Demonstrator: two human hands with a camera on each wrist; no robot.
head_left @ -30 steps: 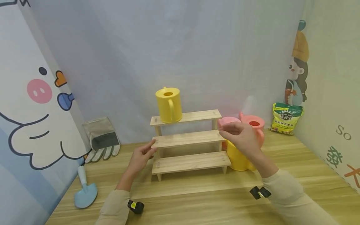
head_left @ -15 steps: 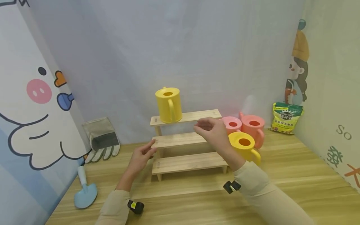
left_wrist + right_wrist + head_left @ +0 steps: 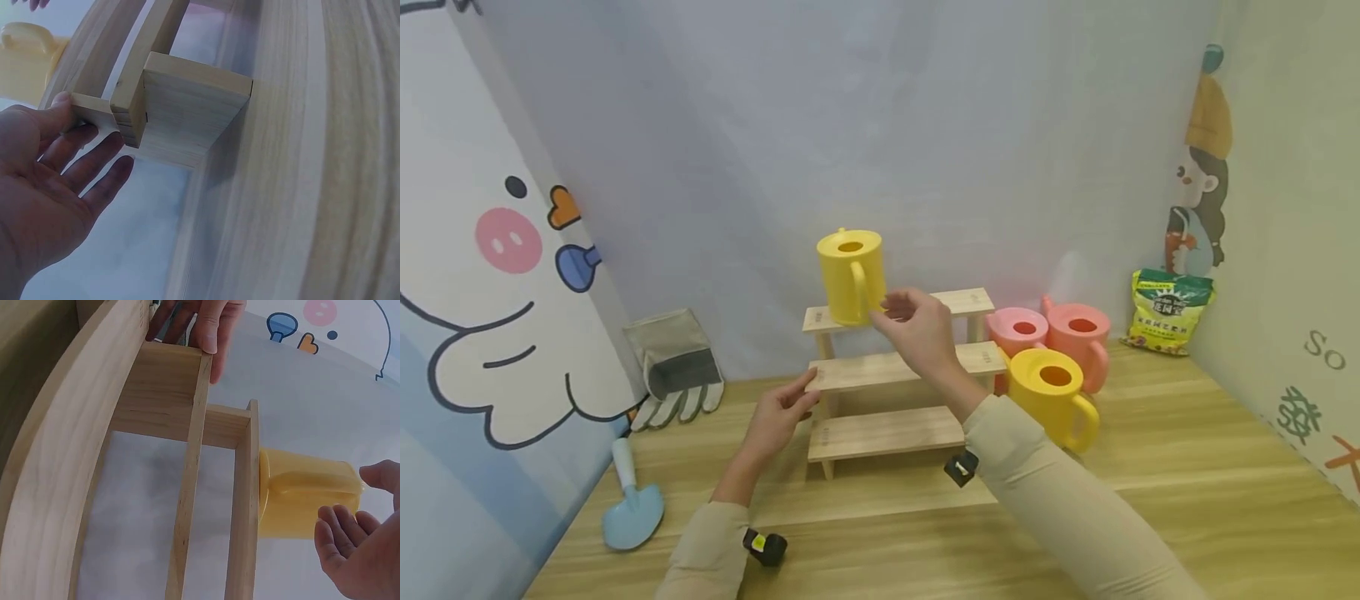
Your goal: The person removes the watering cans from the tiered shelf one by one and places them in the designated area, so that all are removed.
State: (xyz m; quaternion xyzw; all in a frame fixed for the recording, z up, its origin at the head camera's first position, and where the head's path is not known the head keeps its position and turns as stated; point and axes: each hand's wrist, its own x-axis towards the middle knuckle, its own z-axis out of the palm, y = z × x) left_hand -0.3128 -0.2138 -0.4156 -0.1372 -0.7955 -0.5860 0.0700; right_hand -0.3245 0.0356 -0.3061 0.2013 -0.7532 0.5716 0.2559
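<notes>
A three-tier wooden plant stand (image 3: 872, 372) stands on the table. On the left end of its top tier sits a yellow watering can (image 3: 841, 287), upright with the handle toward me. My left hand (image 3: 777, 421) pinches the left end of the middle tier; the left wrist view has the thumb (image 3: 61, 103) on top and fingers below. Beside the yellow can's lower right is my right hand (image 3: 921, 329), holding nothing. Its thumb and fingers are spread and loosely bent in the right wrist view, with the can (image 3: 300, 494) just beyond the fingertips.
Right of the stand cluster a second yellow watering can (image 3: 1045, 392), a pink one (image 3: 1017, 325) and a coral one (image 3: 1078, 346). A fertilizer bag (image 3: 1168, 312) leans at the back right. At left are a work glove (image 3: 681, 367) and a light blue trowel (image 3: 632, 517).
My right hand has moved left from above the cluster of cans, across the stand, to the yellow can on the top tier. My left hand has stayed on the middle tier.
</notes>
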